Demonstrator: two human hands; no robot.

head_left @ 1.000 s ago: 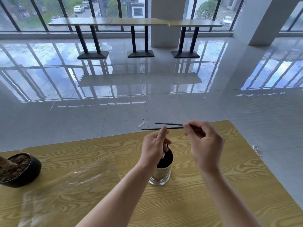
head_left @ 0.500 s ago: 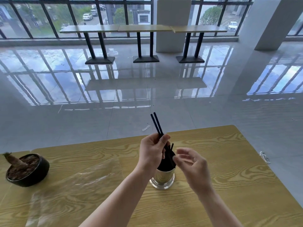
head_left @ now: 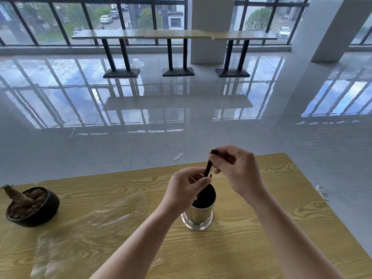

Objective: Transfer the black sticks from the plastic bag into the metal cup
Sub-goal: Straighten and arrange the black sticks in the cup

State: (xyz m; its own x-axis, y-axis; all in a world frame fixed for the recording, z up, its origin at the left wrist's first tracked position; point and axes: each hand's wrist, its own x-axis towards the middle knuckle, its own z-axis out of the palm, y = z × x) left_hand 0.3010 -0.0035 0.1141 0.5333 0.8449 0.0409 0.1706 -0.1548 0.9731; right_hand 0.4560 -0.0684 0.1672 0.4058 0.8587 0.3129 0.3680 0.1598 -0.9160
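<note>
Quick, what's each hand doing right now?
Left hand: pinches the black sticks above the metal cup.
Right hand: pinches the sticks' top end.

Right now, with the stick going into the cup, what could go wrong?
1. The stick is tilted, pinched by the right hand and the left hand; it may catch on the cup rim.
2. No hand grips the cup's wall, so a sideways push could tip it.
3. The left forearm could drag the loose bag.
</note>
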